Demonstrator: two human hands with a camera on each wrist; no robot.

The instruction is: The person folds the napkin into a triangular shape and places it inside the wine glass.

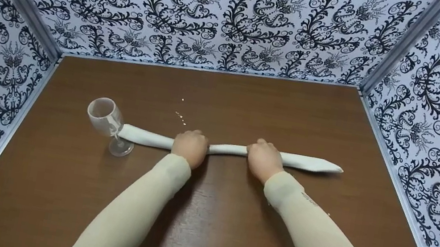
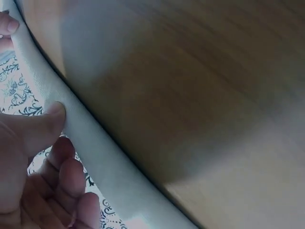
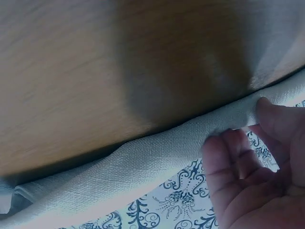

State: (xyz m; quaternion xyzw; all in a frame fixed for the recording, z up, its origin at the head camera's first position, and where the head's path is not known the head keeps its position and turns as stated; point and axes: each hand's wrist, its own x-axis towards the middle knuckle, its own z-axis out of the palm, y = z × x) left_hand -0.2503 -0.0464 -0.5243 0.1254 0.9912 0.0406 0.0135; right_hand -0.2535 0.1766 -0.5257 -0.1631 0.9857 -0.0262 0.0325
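A white cloth napkin [image 1: 229, 149], rolled into a long narrow strip, is stretched across the middle of the brown table [image 1: 201, 229], its left end lying against a stemmed glass [image 1: 108, 122] that leans tilted, and its right end tapering to a point. The roll is gripped near its middle by the left hand [image 1: 190, 147] and the right hand [image 1: 264, 160], each with fingers curled over it and the thumb pressed against the cloth, as is seen in both wrist views. The step in hand is judged to be the tightening or folding of the rolled strip at its centre. A steady, even hold would be needed for the next move, so that the roll is not loosened and the glass, touching the cloth, is not toppled. Patterned walls [image 1: 238, 18] surround the table
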